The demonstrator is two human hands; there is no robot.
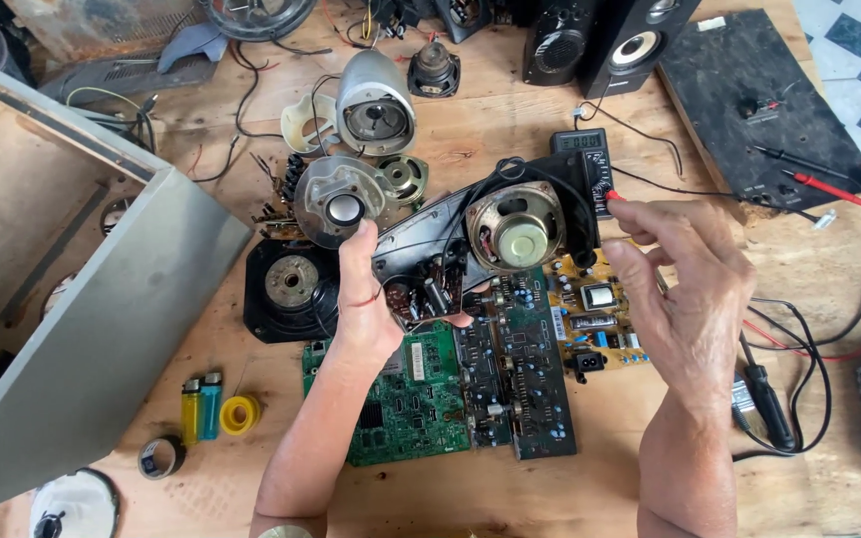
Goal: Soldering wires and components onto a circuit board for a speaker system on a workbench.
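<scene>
My left hand point(366, 299) is closed around the narrow end of a dark speaker housing point(450, 249), held tilted above the circuit boards point(515, 389); its tan speaker cone point(518, 231) and small capacitors face up. My right hand point(685, 289) is loosely curled, fingertips pinching a red probe tip point(614, 196) beside the black multimeter point(586, 159). Yellow and blue lighters point(201, 406) and a yellow tape roll point(239, 413) lie lower left on the wooden table point(550, 488).

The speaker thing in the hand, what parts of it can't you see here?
Head view:
- Speaker housing: its lower left end is covered by the left hand.
- Its small circuit board: parts too tiny to tell.
- Red probe tip: mostly hidden by the right hand fingers.
</scene>
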